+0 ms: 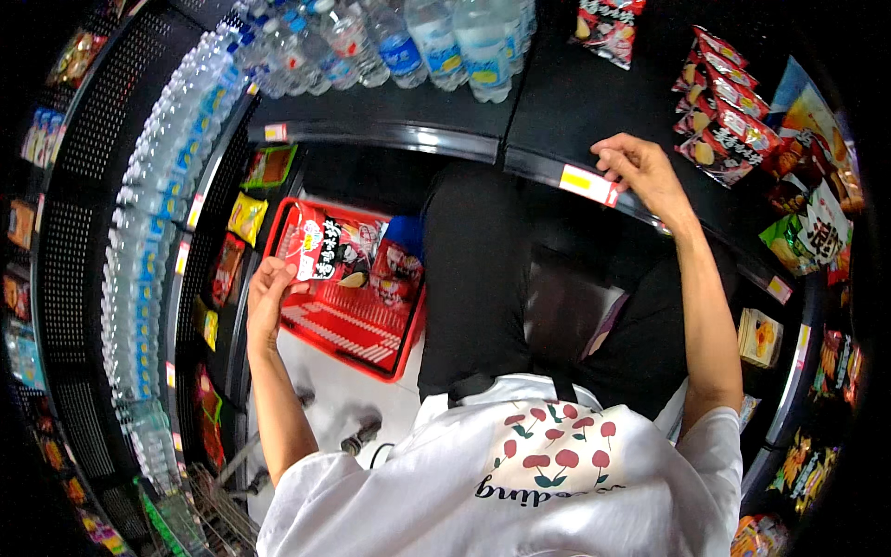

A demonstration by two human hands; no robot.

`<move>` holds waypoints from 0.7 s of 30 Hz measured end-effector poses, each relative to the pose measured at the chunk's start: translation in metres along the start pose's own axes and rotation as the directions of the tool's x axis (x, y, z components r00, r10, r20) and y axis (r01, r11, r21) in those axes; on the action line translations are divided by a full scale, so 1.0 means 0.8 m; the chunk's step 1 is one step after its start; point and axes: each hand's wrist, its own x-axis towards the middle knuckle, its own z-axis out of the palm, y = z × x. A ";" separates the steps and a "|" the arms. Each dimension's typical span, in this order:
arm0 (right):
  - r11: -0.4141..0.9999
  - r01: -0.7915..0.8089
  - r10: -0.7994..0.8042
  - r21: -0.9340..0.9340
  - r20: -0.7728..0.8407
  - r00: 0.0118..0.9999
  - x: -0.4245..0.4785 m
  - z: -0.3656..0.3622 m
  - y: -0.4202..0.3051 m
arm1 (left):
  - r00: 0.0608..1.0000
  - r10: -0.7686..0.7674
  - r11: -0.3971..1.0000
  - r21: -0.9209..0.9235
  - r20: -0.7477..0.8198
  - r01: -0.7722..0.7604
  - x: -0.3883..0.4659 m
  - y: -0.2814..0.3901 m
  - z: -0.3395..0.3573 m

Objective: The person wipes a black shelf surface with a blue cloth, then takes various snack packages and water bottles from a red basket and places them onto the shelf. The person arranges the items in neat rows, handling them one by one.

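Observation:
My left hand (271,296) grips the lower left corner of a red and black snack packet (334,247), holding it over a red plastic shopping basket (390,358). More red packets (398,271) lie inside the basket, beside something blue. My right hand (637,167) holds nothing and hovers at the front edge of a black shelf (557,125), above a price label (588,184), its fingers loosely curled. To its right, a row of similar red packets (731,118) stands on the shelf. Another such packet (609,31) lies farther back.
Plastic drink bottles (431,49) crowd the shelf at the back and a long side shelf (163,230) on the left. A lower left shelf holds yellow packets (247,217) and others. More snack bags (807,230) stand at the right. A metal wire cart (216,512) is at the lower left.

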 end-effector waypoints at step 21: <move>0.930 0.325 -0.361 -0.175 -0.256 0.896 0.019 -0.039 -0.007 | 0.626 0.550 0.757 -0.012 0.553 -0.654 0.131 0.218 0.440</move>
